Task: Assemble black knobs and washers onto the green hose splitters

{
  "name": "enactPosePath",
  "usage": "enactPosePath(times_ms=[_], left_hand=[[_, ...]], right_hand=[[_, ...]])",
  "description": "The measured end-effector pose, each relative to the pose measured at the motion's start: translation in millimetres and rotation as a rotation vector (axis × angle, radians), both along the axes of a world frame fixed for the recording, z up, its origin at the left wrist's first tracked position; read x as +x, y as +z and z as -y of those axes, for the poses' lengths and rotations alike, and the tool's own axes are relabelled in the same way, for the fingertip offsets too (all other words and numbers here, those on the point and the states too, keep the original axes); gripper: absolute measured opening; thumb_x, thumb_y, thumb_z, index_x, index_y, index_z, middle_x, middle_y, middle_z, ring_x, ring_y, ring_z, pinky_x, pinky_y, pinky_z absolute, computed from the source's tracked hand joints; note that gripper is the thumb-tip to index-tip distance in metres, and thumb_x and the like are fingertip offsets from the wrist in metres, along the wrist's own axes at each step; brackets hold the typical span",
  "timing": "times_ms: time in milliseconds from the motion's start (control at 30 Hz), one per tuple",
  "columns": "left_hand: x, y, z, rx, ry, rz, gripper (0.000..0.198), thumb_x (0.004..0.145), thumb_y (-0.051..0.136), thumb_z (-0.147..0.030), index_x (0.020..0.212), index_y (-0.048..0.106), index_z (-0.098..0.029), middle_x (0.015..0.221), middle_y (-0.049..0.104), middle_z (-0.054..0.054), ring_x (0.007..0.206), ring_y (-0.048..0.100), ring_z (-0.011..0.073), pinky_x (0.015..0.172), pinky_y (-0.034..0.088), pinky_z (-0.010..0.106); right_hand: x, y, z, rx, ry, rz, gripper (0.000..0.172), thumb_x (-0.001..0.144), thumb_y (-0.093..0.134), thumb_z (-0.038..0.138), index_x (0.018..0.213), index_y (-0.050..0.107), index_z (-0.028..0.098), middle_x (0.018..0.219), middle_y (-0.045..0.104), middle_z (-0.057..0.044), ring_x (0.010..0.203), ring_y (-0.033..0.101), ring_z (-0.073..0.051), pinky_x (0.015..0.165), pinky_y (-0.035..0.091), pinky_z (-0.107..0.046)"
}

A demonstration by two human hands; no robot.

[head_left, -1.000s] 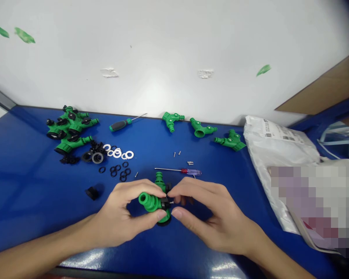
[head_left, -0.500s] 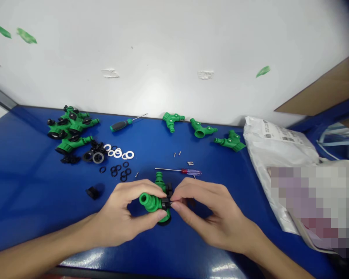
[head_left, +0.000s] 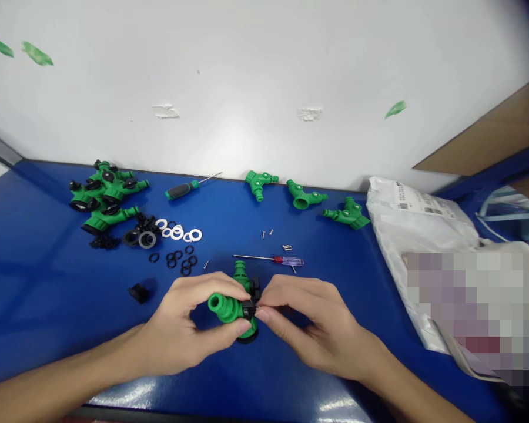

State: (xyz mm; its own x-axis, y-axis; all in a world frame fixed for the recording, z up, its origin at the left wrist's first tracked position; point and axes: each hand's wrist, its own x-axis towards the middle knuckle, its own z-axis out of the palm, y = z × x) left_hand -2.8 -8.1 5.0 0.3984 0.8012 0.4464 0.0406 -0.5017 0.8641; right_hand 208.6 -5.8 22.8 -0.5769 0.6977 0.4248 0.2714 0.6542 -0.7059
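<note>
My left hand is closed around a green plastic Y-shaped hose splitter, thumb below and fingers above. One ribbed outlet points toward me and the other away. A black valve knob sits on its right side, with a second black knob just behind. My right hand pinches thumb and forefinger together at the nearer knob. Between those fingertips shows a tiny shiny end, seemingly a small screw, mostly hidden. Beyond the hands lies a screwdriver with a clear purple-red handle.
Assembled splitters are piled at the back left, near black knobs, white washers and black O-rings. A green-black screwdriver, several loose screws and three green splitter bodies lie farther back. A white plastic bag occupies the right.
The whole view has shifted slightly, so things appear a little farther left. Both hands keep their hold, with the right fingertips still at the black knob.
</note>
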Motion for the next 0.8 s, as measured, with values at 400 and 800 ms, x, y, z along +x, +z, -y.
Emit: enactPosePath(times_ms=[400,800], left_hand=[[-9,-1.5,-4,-0.296,0.044,0.149,0.017,0.085,0.07,-0.014,0.1,0.068,-0.022,0.09,0.069,0.004,0.084,0.065,0.0155,0.073,0.055,0.025],[-7,4.4,-14,-0.806,-0.075,0.599,0.008,0.09,0.067,-0.024,0.097,0.069,-0.025,0.109,0.053,0.002,0.092,0.058,0.0154,0.078,0.062,0.039]], right_hand=[[54,-7.5,-42,0.013,-0.266,0.654,0.012,0.091,0.063,0.025,0.1,0.068,0.019,0.097,0.069,-0.007,0.082,0.068,-0.021,0.073,0.053,-0.033],[58,25.2,-32,-0.119,-0.538,-0.104,0.007,0.085,0.071,0.024,0.091,0.074,0.021,0.071,0.074,-0.001,0.054,0.066,-0.011,0.048,0.054,-0.02]])
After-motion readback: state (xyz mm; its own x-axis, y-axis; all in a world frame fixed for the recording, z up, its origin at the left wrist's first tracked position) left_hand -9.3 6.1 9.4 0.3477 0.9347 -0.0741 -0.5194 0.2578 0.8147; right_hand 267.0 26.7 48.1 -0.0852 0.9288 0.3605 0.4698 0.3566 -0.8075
